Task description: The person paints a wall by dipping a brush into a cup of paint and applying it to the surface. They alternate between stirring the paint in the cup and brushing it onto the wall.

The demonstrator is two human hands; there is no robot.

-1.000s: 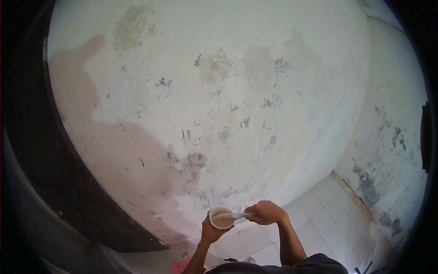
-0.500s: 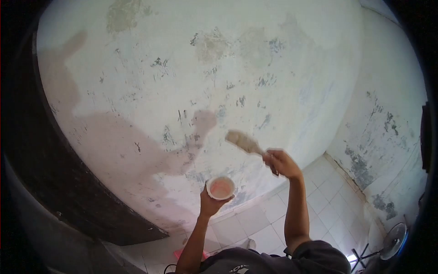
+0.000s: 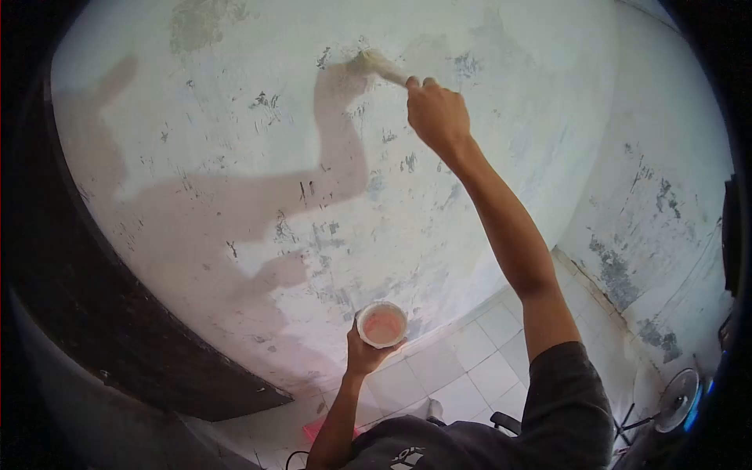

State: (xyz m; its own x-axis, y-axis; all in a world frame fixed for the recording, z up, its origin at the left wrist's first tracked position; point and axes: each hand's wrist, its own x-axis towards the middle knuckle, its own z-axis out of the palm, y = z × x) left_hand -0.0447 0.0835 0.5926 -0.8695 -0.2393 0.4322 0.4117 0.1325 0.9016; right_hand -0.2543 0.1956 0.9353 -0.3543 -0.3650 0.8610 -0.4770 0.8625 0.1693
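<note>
head view: right hand (image 3: 437,113) is up high with the arm stretched out, grip wrapped tight round the handle of a brush (image 3: 377,64). the bristles are pressed on the wall (image 3: 235,117) near the top of the frame, right by a patch of flaked paint. left hand (image 3: 366,352) is way lower, bottom middle, grip closed round a small cup (image 3: 381,323) from underneath, held upright with pinkish stuff inside. cup and brush are well apart. the wall is whitish and scuffed all over with grey chips, and the arm's shadow (image 3: 337,157) falls across it left of the brush. white floor tiles (image 3: 486,368) sit below the cup, a fan (image 3: 675,401) is at the bottom right, and a dark frame (image 3: 94,313) runs along the left edge.
</note>
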